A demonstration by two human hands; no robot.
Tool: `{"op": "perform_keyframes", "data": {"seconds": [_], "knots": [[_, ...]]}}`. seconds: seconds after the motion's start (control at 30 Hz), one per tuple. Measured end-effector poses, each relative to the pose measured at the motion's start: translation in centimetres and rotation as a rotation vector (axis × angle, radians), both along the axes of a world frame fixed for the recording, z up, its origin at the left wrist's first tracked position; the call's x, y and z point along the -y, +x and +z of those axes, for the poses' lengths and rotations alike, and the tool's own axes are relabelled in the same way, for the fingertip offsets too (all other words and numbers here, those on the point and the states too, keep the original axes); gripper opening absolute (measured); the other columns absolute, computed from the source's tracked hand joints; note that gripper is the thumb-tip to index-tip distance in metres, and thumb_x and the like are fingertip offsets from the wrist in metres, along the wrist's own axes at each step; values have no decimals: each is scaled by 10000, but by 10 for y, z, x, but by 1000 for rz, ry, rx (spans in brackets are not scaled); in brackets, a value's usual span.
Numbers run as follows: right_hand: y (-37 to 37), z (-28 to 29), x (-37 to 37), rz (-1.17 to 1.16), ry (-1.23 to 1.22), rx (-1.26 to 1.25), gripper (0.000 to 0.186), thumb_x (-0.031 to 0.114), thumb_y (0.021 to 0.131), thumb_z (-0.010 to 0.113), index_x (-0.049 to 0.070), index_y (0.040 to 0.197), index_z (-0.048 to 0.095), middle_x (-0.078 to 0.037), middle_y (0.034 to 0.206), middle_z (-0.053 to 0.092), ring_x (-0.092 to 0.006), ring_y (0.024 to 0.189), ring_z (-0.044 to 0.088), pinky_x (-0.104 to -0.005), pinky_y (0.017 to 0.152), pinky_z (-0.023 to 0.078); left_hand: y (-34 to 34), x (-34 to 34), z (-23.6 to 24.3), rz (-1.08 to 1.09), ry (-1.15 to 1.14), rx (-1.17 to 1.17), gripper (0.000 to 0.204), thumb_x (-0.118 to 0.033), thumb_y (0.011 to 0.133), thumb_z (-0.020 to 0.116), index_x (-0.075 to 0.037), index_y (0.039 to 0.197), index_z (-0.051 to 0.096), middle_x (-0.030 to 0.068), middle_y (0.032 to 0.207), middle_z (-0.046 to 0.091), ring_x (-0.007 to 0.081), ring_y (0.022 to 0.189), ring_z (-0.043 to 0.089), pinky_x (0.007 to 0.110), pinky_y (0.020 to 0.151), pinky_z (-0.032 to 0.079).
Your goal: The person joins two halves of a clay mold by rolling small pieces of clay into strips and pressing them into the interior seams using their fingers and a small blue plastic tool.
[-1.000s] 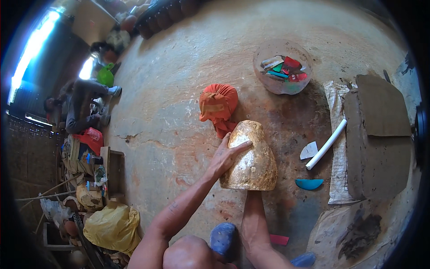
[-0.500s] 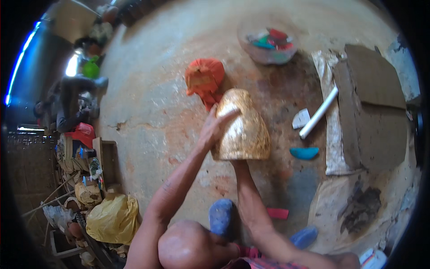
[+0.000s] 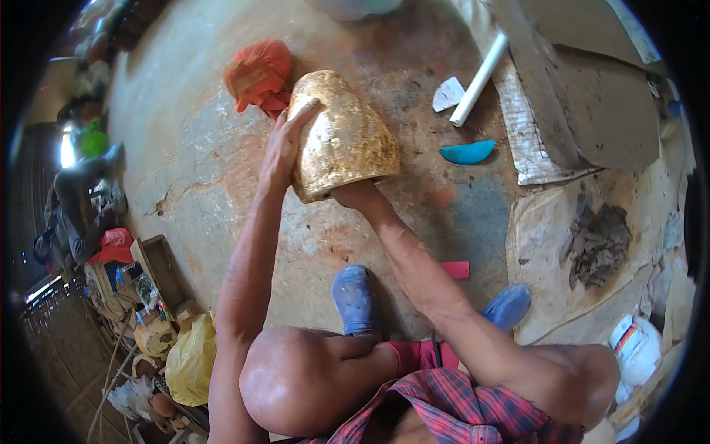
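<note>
A hollow, rounded form (image 3: 344,133) with a mottled gold-brown, shiny surface is held tilted over the floor, its wide open end toward me. My left hand (image 3: 283,146) grips its left side, with fingers laid along the outer wall near the narrow top. From below, my right hand (image 3: 353,194) reaches into the open end; its fingers are hidden inside. Just beyond the left hand lies an orange cloth-covered bundle (image 3: 259,66). To the right of the form, a teal half-moon piece (image 3: 467,152) rests on the floor.
A white tube (image 3: 481,80) and a white flat piece (image 3: 447,95) lie at the upper right, beside cardboard (image 3: 603,111). Dark clay-like lumps (image 3: 600,244) sit on a sheet. At left are a wooden box (image 3: 159,270), a yellow bag (image 3: 191,362) and another person (image 3: 78,203).
The view has shifted, so the floor things appear higher and further left. The form has tilted a little, its open end more toward me; both hands stay with it.
</note>
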State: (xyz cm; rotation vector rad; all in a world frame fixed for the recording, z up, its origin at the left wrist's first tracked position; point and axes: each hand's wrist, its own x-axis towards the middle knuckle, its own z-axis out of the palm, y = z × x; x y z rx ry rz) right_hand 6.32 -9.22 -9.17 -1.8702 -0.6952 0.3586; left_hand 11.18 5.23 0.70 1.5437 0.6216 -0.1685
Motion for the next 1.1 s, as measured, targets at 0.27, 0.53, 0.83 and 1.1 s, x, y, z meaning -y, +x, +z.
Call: {"op": "perform_keyframes", "data": {"seconds": [0.27,0.53,0.83,1.1], "knots": [[-29,73,42,198,-46,-320,560,29,844,600,-28,1399,549,-295,1407,589,-474,1321,539,-509,1133,434,2,-10,3,31,-66,-76,684,-427,896,782,-2,1386,564,111,1124,687,188,926,704,337,826,572],[-26,45,46,118,152,-176,628,30,827,566,-12,1443,449,-331,1158,674,-493,1198,609,-537,1025,497,4,1,11,35,-163,-99,519,-411,981,686,-16,1316,653,53,1091,733,144,858,716,311,767,583],[-48,51,39,40,148,-402,641,15,872,569,13,1494,411,-340,1091,678,-512,996,672,-563,855,542,0,-4,11,2,1,38,748,-441,945,725,-6,1504,483,166,1365,601,227,1156,639,351,960,532],[-77,45,33,-46,322,-551,907,-86,863,442,155,1698,184,-204,1447,625,-173,657,613,-361,629,585,-79,-16,12,-530,830,609,1083,-422,819,863,-59,1664,290,247,1718,253,396,1587,266,490,1271,287]]}}
